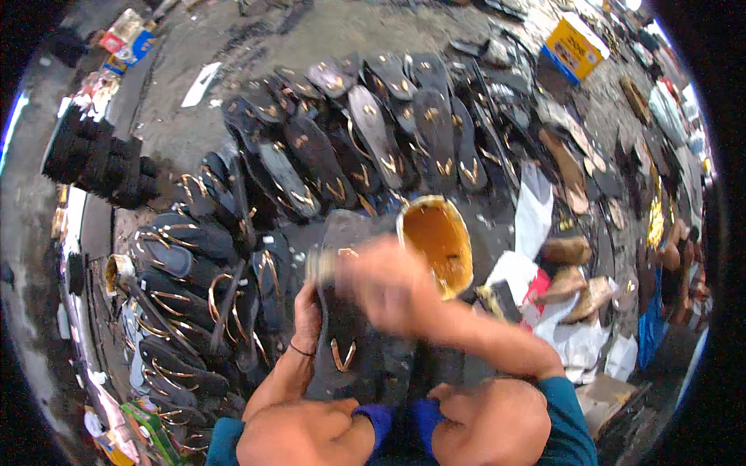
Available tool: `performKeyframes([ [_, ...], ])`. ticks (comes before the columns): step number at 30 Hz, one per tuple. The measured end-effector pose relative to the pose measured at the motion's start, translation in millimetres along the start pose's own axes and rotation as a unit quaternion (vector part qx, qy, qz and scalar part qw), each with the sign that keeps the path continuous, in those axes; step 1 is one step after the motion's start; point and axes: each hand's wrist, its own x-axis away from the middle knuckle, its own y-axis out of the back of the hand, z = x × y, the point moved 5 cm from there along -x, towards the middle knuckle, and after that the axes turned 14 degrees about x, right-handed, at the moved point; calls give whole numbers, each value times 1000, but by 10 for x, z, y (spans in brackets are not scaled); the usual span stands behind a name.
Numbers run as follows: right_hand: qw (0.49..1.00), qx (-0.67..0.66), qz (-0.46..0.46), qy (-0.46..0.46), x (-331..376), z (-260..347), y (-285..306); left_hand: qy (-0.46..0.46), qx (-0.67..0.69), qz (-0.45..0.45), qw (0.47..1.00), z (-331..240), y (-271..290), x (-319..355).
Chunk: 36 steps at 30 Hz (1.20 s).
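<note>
My left hand (306, 314) grips the left edge of a dark flat sandal sole (336, 311) between my knees. A gold-coloured V-shaped strap (343, 355) lies near its lower end. Over the upper part of that sole, my right hand (388, 283) is smeared by motion, its fingers closed. A short, pale, banded thing that looks like a brush (320, 266) sticks out on its left, too blurred to show details. Just beyond my right hand stands a tub (437, 247) with orange-brown glue-like stuff inside and a crusted yellow rim.
Rows of dark sandals (312, 155) with gold straps fan out ahead. More sandals (183, 295) pile up at the left beside a small crusted cup (119, 273). At the right lie white wrappings (535, 206) and brown shoe forms (566, 283). A yellow-and-blue box (575, 48) sits far right.
</note>
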Motion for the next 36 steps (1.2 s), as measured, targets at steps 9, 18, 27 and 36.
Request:
performKeyframes([
  [9, 991, -73, -30, -104, 295, 38, 54, 34, 183, 136, 973, -116, -293, 3],
  [18, 912, -288, -97, -275, -135, -575, 246, -5, 104, 52, 993, -107, -200, 229],
  [27, 988, -128, -46, -77, 170, -133, -114, -34, 245, 119, 962, -258, 219, -54],
  [36, 940, 74, -33, -331, 810, -1083, 119, 16, 18, -134, 991, -19, 1341, 442],
])
